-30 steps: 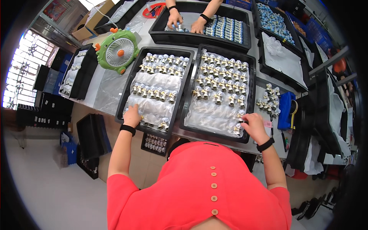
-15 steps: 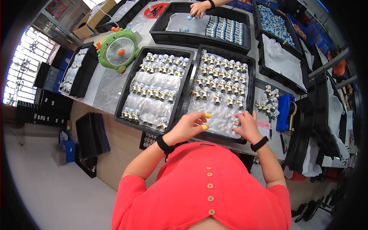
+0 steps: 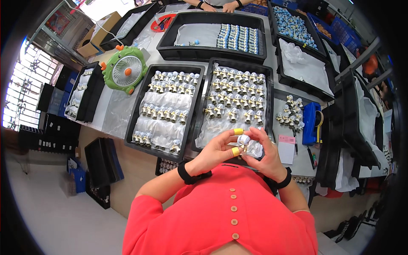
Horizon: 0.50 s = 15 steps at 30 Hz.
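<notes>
A small figurine with a pale lilac-white head and gold-toned lower parts is held up between my hands, above the near end of the right black tray. My left hand, with yellow wraps on the thumb and one finger, pinches it from the left. My right hand is closed around its right side with thumb and fingertips. Rows of similar figurines stand on white sheeting in that tray. Beside it, the left black tray holds more in spaced rows.
A green animal-shaped fan stands at the left. Loose figurines, a pink-and-white paper pad and a blue tape dispenser lie at the right. Across the table, another person's hands rest behind a tray of blue-topped pieces.
My right hand has lifted a figurine from the right tray's near corner and brought it left to my left hand. The other person's hand has drawn back from the far tray.
</notes>
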Motion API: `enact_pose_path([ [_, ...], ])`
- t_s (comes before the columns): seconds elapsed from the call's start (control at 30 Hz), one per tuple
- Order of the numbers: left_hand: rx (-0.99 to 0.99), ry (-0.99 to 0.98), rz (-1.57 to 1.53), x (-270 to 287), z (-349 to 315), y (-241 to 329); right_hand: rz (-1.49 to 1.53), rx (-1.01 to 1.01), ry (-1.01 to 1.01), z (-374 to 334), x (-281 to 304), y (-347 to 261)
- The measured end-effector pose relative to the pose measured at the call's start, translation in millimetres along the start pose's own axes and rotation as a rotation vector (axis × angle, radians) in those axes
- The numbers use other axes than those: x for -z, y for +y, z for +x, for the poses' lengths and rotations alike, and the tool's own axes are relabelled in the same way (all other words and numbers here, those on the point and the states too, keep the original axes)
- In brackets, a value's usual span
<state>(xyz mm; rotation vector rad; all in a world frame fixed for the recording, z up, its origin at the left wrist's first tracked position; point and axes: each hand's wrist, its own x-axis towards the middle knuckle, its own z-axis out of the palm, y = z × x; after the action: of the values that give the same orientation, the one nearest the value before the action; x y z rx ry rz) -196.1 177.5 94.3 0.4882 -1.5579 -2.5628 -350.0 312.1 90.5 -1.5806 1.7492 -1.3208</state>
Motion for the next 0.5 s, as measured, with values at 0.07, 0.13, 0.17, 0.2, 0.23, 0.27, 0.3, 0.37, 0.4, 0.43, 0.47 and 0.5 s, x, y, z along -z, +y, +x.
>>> enact_pose_path([
  [0.07, -0.020, 0.033, 0.024, -1.9, -3.0, -0.3, 0.089, -0.038, 0.017, -0.4, -3.9, -0.3],
  [0.13, -0.058, 0.058, 0.013, -4.1, -5.8, -0.5, 0.096, -0.018, 0.016, 0.2, -6.5, -0.3],
  [0.17, -0.077, 0.073, 0.007, -4.6, -7.1, -0.9, 0.100, -0.008, 0.013, 0.8, -7.9, -0.3],
  [0.2, -0.074, 0.079, 0.007, -3.9, -8.3, -1.7, 0.101, 0.010, 0.012, 1.9, -9.8, -0.4],
  [0.23, -0.071, 0.087, 0.004, -2.7, -10.2, -3.2, 0.102, 0.026, 0.008, 2.6, -11.8, -0.7],
  [0.27, -0.068, 0.095, 0.001, -1.7, -11.9, -4.2, 0.104, 0.041, 0.004, 3.1, -13.1, -0.8],
  [0.3, -0.073, 0.097, -0.010, -1.1, -13.4, -4.1, 0.107, 0.042, -0.008, 3.4, -13.6, -0.8],
  [0.37, -0.082, 0.102, -0.026, -0.3, -17.4, -1.6, 0.118, 0.045, -0.030, 4.7, -15.8, -0.6],
  [0.4, -0.080, 0.124, -0.052, -1.1, -19.1, -0.9, 0.132, 0.041, -0.060, 5.7, -15.4, -2.3],
  [0.43, -0.077, 0.143, -0.077, -2.4, -20.4, -0.5, 0.145, 0.038, -0.088, 6.7, -13.5, -4.9],
  [0.47, -0.074, 0.161, -0.102, -2.9, -21.1, -0.7, 0.158, 0.033, -0.115, 7.5, -12.6, -6.0],
  [0.5, -0.083, 0.162, -0.102, -2.2, -21.3, -1.6, 0.123, 0.062, -0.118, 8.1, -13.2, -4.7],
])
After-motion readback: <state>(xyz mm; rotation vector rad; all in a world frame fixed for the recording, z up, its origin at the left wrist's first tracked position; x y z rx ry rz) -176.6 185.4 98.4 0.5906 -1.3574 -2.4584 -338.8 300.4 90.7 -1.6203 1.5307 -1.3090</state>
